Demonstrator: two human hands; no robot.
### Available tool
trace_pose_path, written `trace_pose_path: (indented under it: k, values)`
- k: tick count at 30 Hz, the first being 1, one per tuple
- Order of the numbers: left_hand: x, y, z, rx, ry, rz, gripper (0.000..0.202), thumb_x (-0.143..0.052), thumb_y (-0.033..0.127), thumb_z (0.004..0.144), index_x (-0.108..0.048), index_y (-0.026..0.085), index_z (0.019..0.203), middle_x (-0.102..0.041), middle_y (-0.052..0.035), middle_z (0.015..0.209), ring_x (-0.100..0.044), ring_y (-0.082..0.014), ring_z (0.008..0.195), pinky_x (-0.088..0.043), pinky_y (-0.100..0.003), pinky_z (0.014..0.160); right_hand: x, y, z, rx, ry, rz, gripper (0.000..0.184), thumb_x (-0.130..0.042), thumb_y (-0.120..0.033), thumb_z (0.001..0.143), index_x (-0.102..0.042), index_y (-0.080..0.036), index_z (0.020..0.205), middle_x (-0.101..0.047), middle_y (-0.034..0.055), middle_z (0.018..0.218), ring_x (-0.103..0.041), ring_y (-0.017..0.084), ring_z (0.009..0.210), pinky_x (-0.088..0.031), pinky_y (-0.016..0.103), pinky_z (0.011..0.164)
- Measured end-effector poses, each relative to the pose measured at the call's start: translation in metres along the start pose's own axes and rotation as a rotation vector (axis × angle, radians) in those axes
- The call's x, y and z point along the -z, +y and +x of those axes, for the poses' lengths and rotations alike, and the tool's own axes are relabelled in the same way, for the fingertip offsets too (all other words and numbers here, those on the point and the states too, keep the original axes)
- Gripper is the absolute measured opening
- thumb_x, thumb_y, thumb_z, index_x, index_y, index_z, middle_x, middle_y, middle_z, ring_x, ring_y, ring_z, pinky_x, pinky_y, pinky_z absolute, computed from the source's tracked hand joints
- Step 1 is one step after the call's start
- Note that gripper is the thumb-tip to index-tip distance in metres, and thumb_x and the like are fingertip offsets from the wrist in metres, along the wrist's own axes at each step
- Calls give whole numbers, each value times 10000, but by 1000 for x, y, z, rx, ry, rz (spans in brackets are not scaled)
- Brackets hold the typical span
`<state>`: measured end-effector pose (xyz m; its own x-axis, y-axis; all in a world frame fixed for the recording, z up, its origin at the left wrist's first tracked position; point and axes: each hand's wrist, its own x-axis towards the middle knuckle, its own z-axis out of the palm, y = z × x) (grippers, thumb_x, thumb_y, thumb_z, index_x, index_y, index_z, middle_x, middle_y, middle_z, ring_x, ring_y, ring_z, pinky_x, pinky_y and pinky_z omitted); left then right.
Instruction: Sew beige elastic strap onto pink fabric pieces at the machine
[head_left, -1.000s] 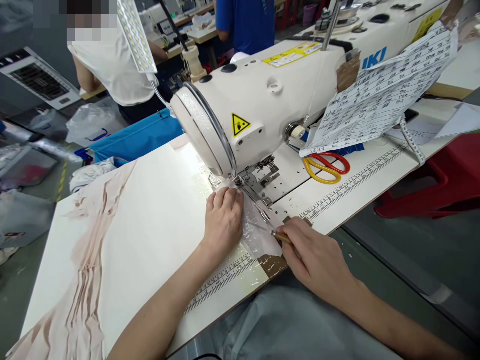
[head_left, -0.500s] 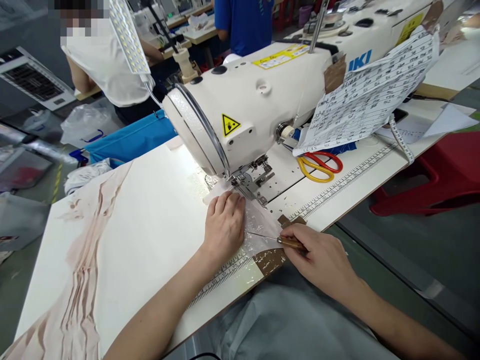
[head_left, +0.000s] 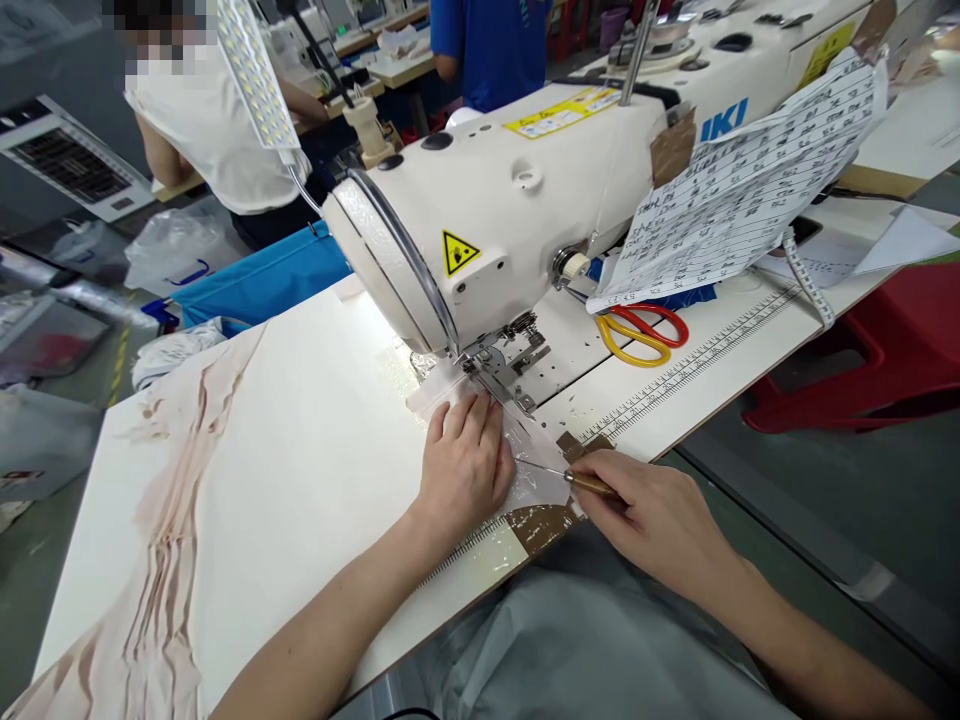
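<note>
A thin pale pink fabric piece (head_left: 536, 470) lies on the sewing table in front of the white sewing machine (head_left: 480, 210), its far end by the presser foot (head_left: 471, 362). My left hand (head_left: 466, 455) rests flat on this fabric just short of the foot, palm down, fingers stretched out. In my right hand (head_left: 649, 505) is an awl (head_left: 592, 484) with a wooden handle, the fingers wrapped round it. Its thin metal shaft points left across the fabric, and the tip reaches close to my left hand's edge. Whether the tip touches the fabric I cannot tell.
Scissors (head_left: 641, 335) with red and yellow handles lie right of the needle area, under a handwritten sheet (head_left: 742, 190). Gathered pink fabric (head_left: 169, 540) covers the table's left side. A red stool (head_left: 855, 370) stands at right. Two people work beyond the machine.
My left hand has slid slightly right and its fingers have spread and straightened on the fabric. My right hand with the awl has shifted a little to the right.
</note>
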<state>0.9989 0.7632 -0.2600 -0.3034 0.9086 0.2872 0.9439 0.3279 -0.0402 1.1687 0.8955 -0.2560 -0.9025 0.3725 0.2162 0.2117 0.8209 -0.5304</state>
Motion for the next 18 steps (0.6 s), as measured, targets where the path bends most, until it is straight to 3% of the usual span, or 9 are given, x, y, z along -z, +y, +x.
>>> trace_pose_path:
  k: [5, 18]
  values:
    - [0, -3, 1, 8, -35, 12, 418, -443, 267, 940, -596, 71, 1276, -601, -168, 1336, -514, -313, 1264, -368, -493, 1073, 6, 19, 0, -36, 132, 6, 176, -462, -246, 926, -613, -203, 847, -650, -6, 652, -555, 121, 498, -394, 234, 494]
    - [0, -2, 1, 1, -30, 53, 438, -375, 329, 992, -605, 84, 1272, -600, -161, 1334, -503, -309, 1268, -345, -499, 1092, 2, 31, 4, -28, 195, 5, 227, -514, -295, 938, -536, -206, 731, -516, -46, 551, -466, 98, 484, -332, 207, 453]
